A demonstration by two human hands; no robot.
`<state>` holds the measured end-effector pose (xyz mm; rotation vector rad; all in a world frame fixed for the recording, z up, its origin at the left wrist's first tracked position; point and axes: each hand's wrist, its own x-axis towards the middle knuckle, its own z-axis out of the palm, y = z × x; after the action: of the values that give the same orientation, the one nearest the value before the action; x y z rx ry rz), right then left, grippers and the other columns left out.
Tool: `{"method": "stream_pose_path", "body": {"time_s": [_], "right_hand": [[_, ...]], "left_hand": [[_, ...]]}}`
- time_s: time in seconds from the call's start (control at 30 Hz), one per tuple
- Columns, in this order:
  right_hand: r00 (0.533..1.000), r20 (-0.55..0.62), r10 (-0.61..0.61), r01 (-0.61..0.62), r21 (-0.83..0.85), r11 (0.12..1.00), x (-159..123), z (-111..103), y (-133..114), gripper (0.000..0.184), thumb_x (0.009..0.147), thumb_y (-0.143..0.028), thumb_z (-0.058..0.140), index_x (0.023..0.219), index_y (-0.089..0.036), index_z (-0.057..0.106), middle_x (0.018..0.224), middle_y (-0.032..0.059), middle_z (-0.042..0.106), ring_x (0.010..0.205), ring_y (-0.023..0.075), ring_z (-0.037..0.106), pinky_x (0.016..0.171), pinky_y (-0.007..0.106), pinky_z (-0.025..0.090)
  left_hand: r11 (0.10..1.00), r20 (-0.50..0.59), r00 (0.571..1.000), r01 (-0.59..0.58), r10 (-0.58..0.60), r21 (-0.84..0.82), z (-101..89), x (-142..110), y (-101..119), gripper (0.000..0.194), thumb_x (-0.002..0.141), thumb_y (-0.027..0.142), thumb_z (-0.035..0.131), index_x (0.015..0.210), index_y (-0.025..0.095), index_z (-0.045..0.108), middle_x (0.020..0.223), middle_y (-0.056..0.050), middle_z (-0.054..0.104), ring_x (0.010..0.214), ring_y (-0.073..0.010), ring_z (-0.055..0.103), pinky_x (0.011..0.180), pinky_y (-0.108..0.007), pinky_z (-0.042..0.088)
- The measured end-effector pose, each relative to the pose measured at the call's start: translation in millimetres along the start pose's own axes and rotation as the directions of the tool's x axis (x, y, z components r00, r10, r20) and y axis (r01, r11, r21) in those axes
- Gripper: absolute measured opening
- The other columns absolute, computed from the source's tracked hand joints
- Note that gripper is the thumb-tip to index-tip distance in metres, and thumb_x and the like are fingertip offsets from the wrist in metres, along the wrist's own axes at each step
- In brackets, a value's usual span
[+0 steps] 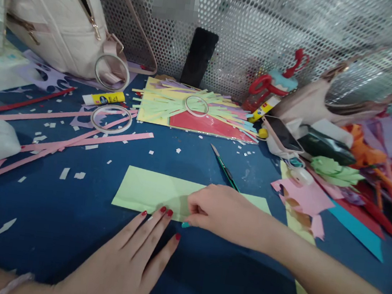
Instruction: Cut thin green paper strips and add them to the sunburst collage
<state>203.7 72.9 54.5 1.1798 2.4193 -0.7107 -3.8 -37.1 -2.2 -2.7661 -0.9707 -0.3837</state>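
1. Head view: your green sheet [155, 189] lies flat, long side running L–R, just beyond your L fingertips & partly under your R hand [223, 212].
2. L hand [121, 262]: fingers straight, slightly fanned, palm down, tips on the sheet's nr edge; no grip on anything visible.
3. R hand: fingers curled, thumb tip at the sheet's nr edge, close to L fingertips. Looks like pressing or pinching; can't tell if paper's actually between thumb & finger.
4. Faint line along the nr edge, poss. a crease, L of the R thumb; too fine to be sure. If so, creasing's prob. only just begun.
5. Done, by the look of it: lots of strips cut. Strip pile [155, 96] sits well beyond both sets of fingers, w/ a ring [195, 114] on top; pink strips [121, 139] lie beyond & L of the L fingers.
6. Not done: sheet's one piece, no cuts visible, though your R hand & arm hide some of it.
7. Green tool [227, 170] lies just beyond R knuckles, unheld. Glue stick [111, 98], also unheld, is well beyond L fingers, nr the pink strips.
8. White scraps [80, 175] litter the area L of & beyond L fingers.
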Motion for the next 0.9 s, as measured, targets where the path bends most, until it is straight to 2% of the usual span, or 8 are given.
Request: {"method": "stream_pose_path", "body": {"time_s": [0.23, 0.33, 0.47, 0.6, 0.77, 0.9], "right_hand": [[0.989, 0.083, 0.121, -0.111, -0.121, 0.986, -7.5, -2.4, 6.8, 0.026, 0.088, -0.032, 0.068, 0.068, -0.019, 0.060, 0.075, 0.0000, 0.069, 0.076, 0.0193, 0.062, 0.058, 0.027, 0.027], [0.978, 0.106, 0.182, -0.165, -0.155, 0.974, -12.8, -2.3, 10.8, 0.024, 0.089, -0.032, 0.068, 0.069, -0.019, 0.061, 0.077, 0.0009, 0.069, 0.076, 0.0199, 0.064, 0.057, 0.027, 0.027], [0.970, 0.089, 0.226, -0.211, -0.152, 0.966, -22.4, 2.0, 24.1, 0.027, 0.088, -0.035, 0.068, 0.067, -0.020, 0.059, 0.074, 0.0004, 0.068, 0.073, 0.0193, 0.063, 0.057, 0.027, 0.027], [0.965, 0.064, 0.254, -0.242, -0.147, 0.959, -33.3, 10.9, 40.4, 0.028, 0.088, -0.034, 0.066, 0.066, -0.020, 0.057, 0.072, 0.0002, 0.067, 0.076, 0.0210, 0.063, 0.058, 0.028, 0.027], [0.983, -0.002, 0.185, -0.185, -0.041, 0.982, -47.9, 21.5, 53.0, 0.021, 0.090, -0.029, 0.061, 0.072, -0.020, 0.059, 0.075, -0.0003, 0.066, 0.072, 0.0182, 0.060, 0.060, 0.028, 0.031], [0.996, -0.036, 0.082, -0.080, 0.060, 0.995, -54.3, 27.2, 49.2, 0.018, 0.093, -0.020, 0.053, 0.076, -0.020, 0.057, 0.079, -0.0002, 0.065, 0.072, 0.0161, 0.057, 0.063, 0.029, 0.035]], "left_hand": [[0.999, 0.017, 0.999, -0.037, 0.037, -0.024, 0.3, -0.9, -2.3, 0.063, 0.098, 0.058, 0.037, 0.129, 0.011, 0.064, 0.131, -0.020, 0.064, 0.126, -0.0331, 0.052, 0.111, -0.046, 0.018], [0.999, 0.062, 0.998, -0.017, 0.020, -0.049, 1.0, -1.3, -2.1, 0.064, 0.097, 0.058, 0.040, 0.134, 0.009, 0.060, 0.135, -0.022, 0.060, 0.130, -0.0335, 0.049, 0.112, -0.046, 0.021], [0.996, 0.114, 0.993, 0.001, 0.008, -0.084, -0.1, -2.9, -1.1, 0.068, 0.096, 0.060, 0.043, 0.140, 0.010, 0.056, 0.139, -0.022, 0.057, 0.133, -0.0332, 0.047, 0.111, -0.045, 0.025], [0.996, 0.084, 0.996, -0.020, 0.027, -0.086, -1.7, -4.7, -0.7, 0.068, 0.096, 0.063, 0.042, 0.137, 0.011, 0.059, 0.138, -0.022, 0.058, 0.130, -0.0335, 0.049, 0.109, -0.044, 0.027], [1.000, -0.005, 1.000, -0.003, 0.003, -0.020, 3.3, -1.5, -1.6, 0.064, 0.097, 0.064, 0.040, 0.127, 0.014, 0.067, 0.133, -0.020, 0.062, 0.127, -0.0316, 0.052, 0.111, -0.043, 0.019], [1.000, -0.022, 1.000, -0.020, 0.019, -0.023, 5.1, 1.2, -3.0, 0.063, 0.098, 0.063, 0.038, 0.127, 0.017, 0.067, 0.134, -0.017, 0.062, 0.129, -0.0311, 0.049, 0.111, -0.045, 0.018]]}}
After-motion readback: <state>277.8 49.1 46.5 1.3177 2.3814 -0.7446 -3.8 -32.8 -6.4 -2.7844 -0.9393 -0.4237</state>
